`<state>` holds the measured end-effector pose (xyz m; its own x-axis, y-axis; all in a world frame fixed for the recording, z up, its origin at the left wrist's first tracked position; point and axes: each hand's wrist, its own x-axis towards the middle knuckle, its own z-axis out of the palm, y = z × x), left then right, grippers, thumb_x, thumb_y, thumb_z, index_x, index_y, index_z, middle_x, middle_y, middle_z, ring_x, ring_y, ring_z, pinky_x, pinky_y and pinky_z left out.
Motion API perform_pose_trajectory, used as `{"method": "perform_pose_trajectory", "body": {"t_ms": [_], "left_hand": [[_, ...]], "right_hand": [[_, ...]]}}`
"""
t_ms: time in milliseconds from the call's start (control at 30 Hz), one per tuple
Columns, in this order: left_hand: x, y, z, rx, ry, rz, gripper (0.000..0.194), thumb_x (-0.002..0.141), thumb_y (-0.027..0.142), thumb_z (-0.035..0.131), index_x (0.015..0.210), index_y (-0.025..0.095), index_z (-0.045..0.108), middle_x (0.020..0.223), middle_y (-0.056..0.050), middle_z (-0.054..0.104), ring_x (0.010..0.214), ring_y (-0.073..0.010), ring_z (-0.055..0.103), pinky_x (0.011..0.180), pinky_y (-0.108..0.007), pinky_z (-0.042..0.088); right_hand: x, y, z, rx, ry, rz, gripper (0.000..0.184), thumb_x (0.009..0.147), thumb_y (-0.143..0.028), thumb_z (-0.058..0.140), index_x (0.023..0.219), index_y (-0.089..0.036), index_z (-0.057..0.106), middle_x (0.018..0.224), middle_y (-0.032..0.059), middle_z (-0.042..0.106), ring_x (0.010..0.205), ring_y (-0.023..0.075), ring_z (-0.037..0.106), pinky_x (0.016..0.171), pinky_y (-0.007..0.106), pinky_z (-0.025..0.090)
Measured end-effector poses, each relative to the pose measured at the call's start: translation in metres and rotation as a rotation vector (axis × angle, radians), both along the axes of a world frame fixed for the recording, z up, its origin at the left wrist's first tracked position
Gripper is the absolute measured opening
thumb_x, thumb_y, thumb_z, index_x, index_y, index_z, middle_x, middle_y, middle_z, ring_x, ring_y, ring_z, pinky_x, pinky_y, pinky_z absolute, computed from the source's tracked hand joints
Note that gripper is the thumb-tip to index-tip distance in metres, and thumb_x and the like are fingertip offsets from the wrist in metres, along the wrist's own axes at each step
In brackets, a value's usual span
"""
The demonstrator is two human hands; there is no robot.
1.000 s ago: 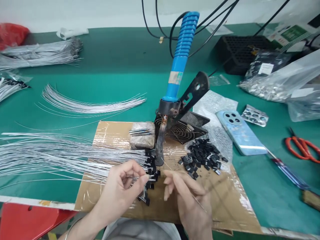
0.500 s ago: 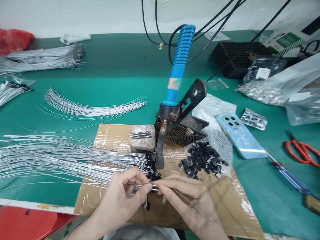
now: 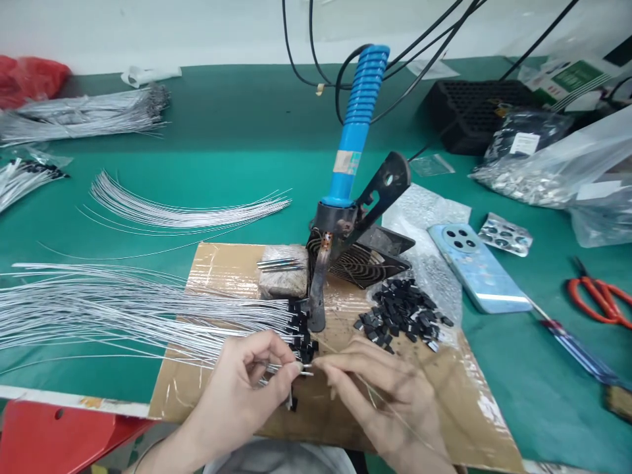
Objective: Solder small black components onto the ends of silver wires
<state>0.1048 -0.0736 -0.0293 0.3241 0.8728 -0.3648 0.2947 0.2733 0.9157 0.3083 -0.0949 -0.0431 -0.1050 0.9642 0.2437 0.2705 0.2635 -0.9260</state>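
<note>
My left hand point(image 3: 257, 382) is closed in a pinch on a white wire point(image 3: 307, 373), whose bare end sticks out past the thumb. Just to the right, my right hand point(image 3: 385, 388) pinches a thin solder wire point(image 3: 372, 395) that trails down over the palm; the fingertips of both hands are a small gap apart. Behind my hands lies a bundle of white wires point(image 3: 212, 309) with black connectors point(image 3: 299, 322) on their right ends. A blue-handled soldering iron point(image 3: 363, 112) stands upright in a black metal stand point(image 3: 340, 227).
Cardboard point(image 3: 444, 401) covers the green bench under my hands. A heap of small black connectors point(image 3: 405, 309) lies to the right, by a blue phone point(image 3: 474, 263) and red-handled cutters point(image 3: 597, 296). More white wires point(image 3: 187, 214) lie at the back left; cables hang behind the iron.
My right fingertips have drawn back slightly to the right from my left fingertips, with the thin wire still in them. My left hand keeps its pinch. The whole view has shifted a little.
</note>
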Motion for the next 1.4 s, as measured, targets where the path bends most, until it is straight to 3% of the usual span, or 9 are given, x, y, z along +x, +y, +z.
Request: {"method": "perform_pose_trajectory", "body": {"t_ms": [133, 200, 300, 600, 867, 1033, 1400], "left_hand": [[-0.003, 0.0, -0.001, -0.004, 0.041, 0.044, 0.021, 0.091, 0.034, 0.062, 0.079, 0.017, 0.06, 0.063, 0.003, 0.054, 0.049, -0.0088, 0.029, 0.047, -0.025, 0.017], [-0.003, 0.0, -0.001, -0.019, 0.029, 0.046, 0.021, 0.09, 0.035, 0.062, 0.079, 0.017, 0.06, 0.065, 0.002, 0.055, 0.05, -0.0089, 0.031, 0.048, -0.025, 0.019], [-0.001, 0.001, 0.0, -0.024, 0.024, 0.046, 0.022, 0.09, 0.035, 0.062, 0.078, 0.017, 0.059, 0.065, 0.002, 0.055, 0.051, -0.0094, 0.034, 0.048, -0.025, 0.021], [0.003, -0.003, 0.003, 0.059, 0.051, 0.04, 0.019, 0.092, 0.033, 0.059, 0.08, 0.018, 0.061, 0.066, -0.001, 0.061, 0.055, -0.0117, 0.043, 0.05, -0.024, 0.028], [0.007, -0.007, 0.002, 0.168, 0.104, 0.048, 0.021, 0.095, 0.032, 0.057, 0.078, 0.018, 0.06, 0.06, 0.004, 0.05, 0.05, -0.0098, 0.032, 0.045, -0.023, 0.023], [0.008, -0.008, 0.001, 0.241, 0.166, 0.038, 0.02, 0.094, 0.027, 0.057, 0.076, 0.018, 0.06, 0.055, 0.007, 0.042, 0.046, -0.0087, 0.027, 0.043, -0.023, 0.02], [0.009, -0.006, 0.003, 0.242, 0.193, -0.006, 0.022, 0.095, 0.027, 0.056, 0.076, 0.018, 0.059, 0.059, 0.005, 0.046, 0.047, -0.0086, 0.027, 0.044, -0.023, 0.02]], "right_hand": [[0.003, -0.013, -0.01, -0.254, 0.251, -0.305, 0.015, 0.088, -0.02, 0.071, 0.089, -0.032, 0.079, 0.067, -0.0046, 0.068, 0.052, 0.0098, 0.061, 0.055, 0.023, 0.049], [0.0, -0.017, -0.013, -0.353, 0.379, -0.338, 0.011, 0.089, -0.027, 0.072, 0.089, -0.032, 0.081, 0.072, -0.0024, 0.07, 0.051, 0.0091, 0.061, 0.055, 0.022, 0.05], [-0.012, -0.019, -0.015, -0.43, 0.484, -0.283, 0.013, 0.09, -0.033, 0.069, 0.092, -0.029, 0.082, 0.074, -0.0004, 0.071, 0.052, 0.0085, 0.062, 0.058, 0.022, 0.051], [-0.041, -0.017, -0.01, -0.63, 0.681, -0.168, 0.017, 0.082, -0.038, 0.078, 0.086, -0.022, 0.083, 0.067, -0.0004, 0.064, 0.048, 0.0088, 0.058, 0.047, 0.02, 0.048], [-0.043, -0.017, -0.009, -0.701, 0.771, -0.197, 0.017, 0.079, -0.036, 0.081, 0.082, -0.02, 0.083, 0.061, -0.0005, 0.065, 0.045, 0.0068, 0.054, 0.044, 0.018, 0.044], [-0.042, -0.017, -0.017, -0.712, 0.814, -0.185, 0.017, 0.079, -0.037, 0.081, 0.084, -0.02, 0.082, 0.058, -0.0012, 0.064, 0.043, 0.0061, 0.052, 0.042, 0.016, 0.042], [-0.037, -0.018, -0.03, -0.703, 0.804, -0.117, 0.019, 0.082, -0.037, 0.078, 0.085, -0.019, 0.082, 0.059, -0.0006, 0.062, 0.045, 0.0081, 0.053, 0.041, 0.018, 0.042]]}}
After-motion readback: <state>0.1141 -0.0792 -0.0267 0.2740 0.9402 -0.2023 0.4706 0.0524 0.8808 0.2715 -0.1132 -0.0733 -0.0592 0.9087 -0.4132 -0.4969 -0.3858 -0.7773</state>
